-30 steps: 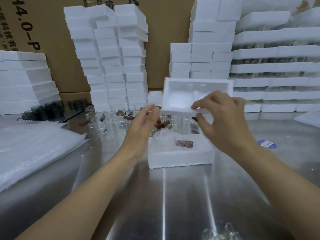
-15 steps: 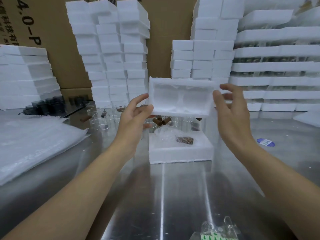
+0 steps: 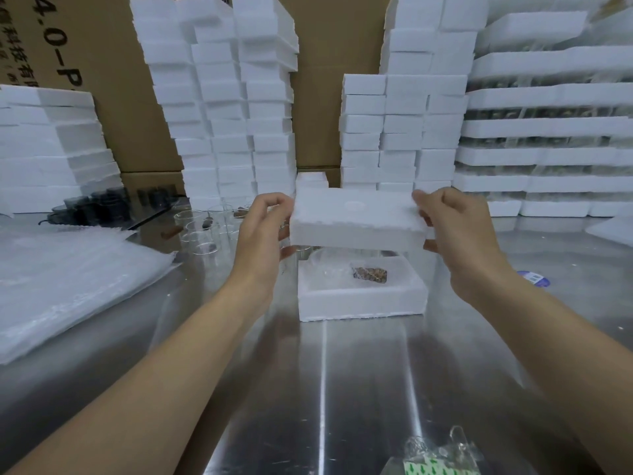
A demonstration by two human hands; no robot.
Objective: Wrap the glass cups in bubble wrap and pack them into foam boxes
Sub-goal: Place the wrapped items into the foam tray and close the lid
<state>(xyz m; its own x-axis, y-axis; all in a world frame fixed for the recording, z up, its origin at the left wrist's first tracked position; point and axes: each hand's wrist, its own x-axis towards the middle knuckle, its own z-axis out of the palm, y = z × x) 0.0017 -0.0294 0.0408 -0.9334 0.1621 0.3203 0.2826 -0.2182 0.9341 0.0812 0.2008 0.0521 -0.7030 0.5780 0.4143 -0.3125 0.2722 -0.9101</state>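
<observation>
Foam lid (image 3: 356, 219) hangs level, solid face up, lengthwise left-right.

White foam lid (image 3: 356, 228) hovers above the open foam box (image 3: 359, 303).

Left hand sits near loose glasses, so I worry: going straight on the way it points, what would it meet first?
Likely the foam lid, whose left end the left hand grips; glass cups stand beyond.
</observation>
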